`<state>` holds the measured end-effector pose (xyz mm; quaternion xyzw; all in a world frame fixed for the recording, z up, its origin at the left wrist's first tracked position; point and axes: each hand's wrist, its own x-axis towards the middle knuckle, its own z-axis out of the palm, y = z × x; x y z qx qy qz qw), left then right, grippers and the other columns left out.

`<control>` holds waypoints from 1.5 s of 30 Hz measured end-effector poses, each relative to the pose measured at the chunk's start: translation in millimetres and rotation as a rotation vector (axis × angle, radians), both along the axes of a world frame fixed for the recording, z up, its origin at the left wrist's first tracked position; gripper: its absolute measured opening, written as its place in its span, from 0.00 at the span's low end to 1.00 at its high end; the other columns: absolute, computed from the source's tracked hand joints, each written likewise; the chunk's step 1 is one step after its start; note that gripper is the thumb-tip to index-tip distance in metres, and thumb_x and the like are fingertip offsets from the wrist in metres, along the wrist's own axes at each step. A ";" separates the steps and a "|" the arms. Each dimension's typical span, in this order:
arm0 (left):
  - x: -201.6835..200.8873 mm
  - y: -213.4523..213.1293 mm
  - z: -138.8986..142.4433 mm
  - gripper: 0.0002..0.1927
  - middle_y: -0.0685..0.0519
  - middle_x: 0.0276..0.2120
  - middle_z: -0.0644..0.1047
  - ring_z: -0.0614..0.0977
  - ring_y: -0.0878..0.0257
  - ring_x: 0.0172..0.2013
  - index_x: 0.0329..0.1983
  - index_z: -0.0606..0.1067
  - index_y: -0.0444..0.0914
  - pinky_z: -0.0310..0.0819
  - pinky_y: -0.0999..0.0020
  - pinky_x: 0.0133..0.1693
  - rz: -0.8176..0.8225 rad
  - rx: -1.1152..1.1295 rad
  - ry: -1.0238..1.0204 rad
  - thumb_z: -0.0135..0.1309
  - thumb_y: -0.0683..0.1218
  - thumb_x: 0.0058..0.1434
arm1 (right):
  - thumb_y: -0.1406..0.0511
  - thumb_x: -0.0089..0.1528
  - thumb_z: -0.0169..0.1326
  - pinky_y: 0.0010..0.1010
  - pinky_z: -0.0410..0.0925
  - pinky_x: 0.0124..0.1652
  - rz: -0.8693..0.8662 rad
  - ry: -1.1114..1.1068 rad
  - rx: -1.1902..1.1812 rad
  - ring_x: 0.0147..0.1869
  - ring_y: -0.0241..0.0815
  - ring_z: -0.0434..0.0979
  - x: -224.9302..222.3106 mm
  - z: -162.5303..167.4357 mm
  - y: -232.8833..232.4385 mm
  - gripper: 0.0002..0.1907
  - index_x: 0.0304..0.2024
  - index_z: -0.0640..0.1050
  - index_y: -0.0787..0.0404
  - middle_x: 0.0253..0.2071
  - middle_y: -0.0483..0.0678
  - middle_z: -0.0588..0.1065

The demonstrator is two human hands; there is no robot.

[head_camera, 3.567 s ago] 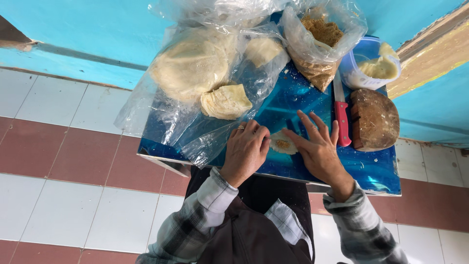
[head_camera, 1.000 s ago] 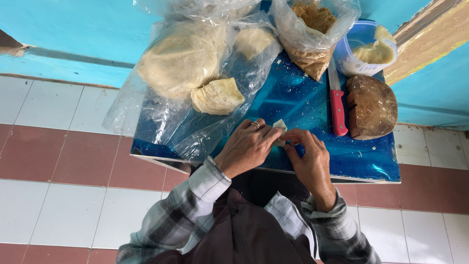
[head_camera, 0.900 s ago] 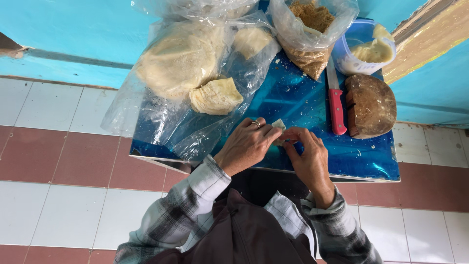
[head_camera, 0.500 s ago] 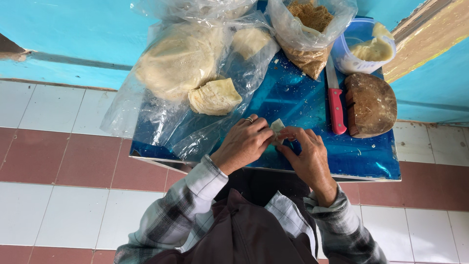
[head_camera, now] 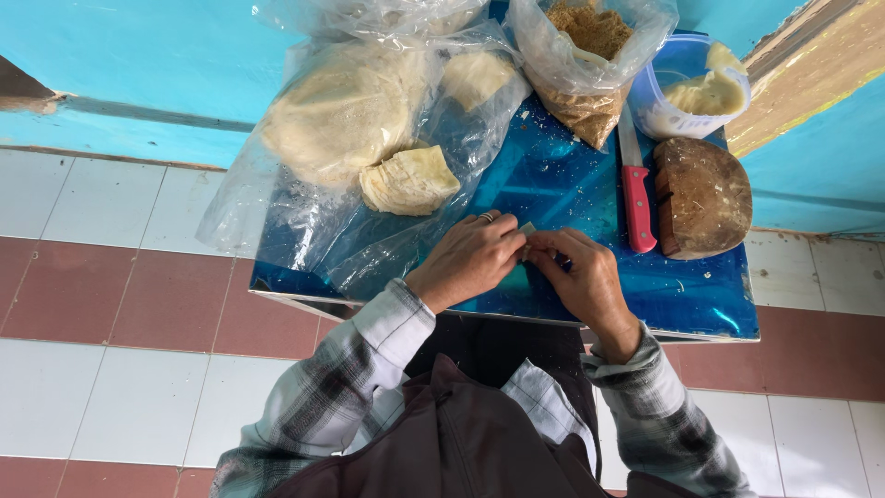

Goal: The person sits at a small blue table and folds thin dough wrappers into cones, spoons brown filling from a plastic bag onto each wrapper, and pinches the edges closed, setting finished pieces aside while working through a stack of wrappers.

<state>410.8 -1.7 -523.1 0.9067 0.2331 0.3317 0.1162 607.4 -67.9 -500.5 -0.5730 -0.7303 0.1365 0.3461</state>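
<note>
On the blue bench point(head_camera: 682, 295), the left hand point(head_camera: 466, 263) and right hand point(head_camera: 581, 277) meet, both pinching a small pale wrapper point(head_camera: 527, 230) between their fingertips. It looks best to fold it slowly, keeping edges even. A red-handled knife point(head_camera: 636, 189) lies nearby.

Left hand point(head_camera: 470, 260) and right hand point(head_camera: 583, 279) together pinching a small pale piece point(head_camera: 527, 230) over the blue table point(head_camera: 701, 304).
</note>
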 end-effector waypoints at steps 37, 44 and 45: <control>2.2 4.3 4.3 0.11 0.46 0.36 0.80 0.83 0.47 0.39 0.41 0.72 0.36 0.78 0.54 0.38 -0.052 -0.407 -0.249 0.60 0.37 0.57 | 0.68 0.61 0.63 0.33 0.73 0.37 0.027 -0.106 0.099 0.39 0.46 0.81 -5.6 0.9 3.4 0.06 0.41 0.83 0.60 0.38 0.49 0.78; 10.1 1.0 0.5 0.07 0.46 0.33 0.77 0.81 0.46 0.37 0.36 0.73 0.36 0.74 0.51 0.37 0.067 -0.338 -0.115 0.60 0.39 0.59 | 0.65 0.60 0.67 0.33 0.69 0.32 -0.031 0.095 -0.322 0.34 0.48 0.76 13.9 -7.5 31.7 0.08 0.38 0.82 0.60 0.31 0.49 0.79; 11.0 1.9 1.0 0.06 0.46 0.32 0.77 0.81 0.46 0.37 0.36 0.74 0.37 0.74 0.51 0.37 0.077 -0.335 -0.107 0.60 0.39 0.59 | 0.65 0.61 0.66 0.34 0.69 0.33 -0.045 0.133 -0.336 0.34 0.48 0.77 13.3 -5.2 29.6 0.07 0.39 0.82 0.59 0.31 0.48 0.80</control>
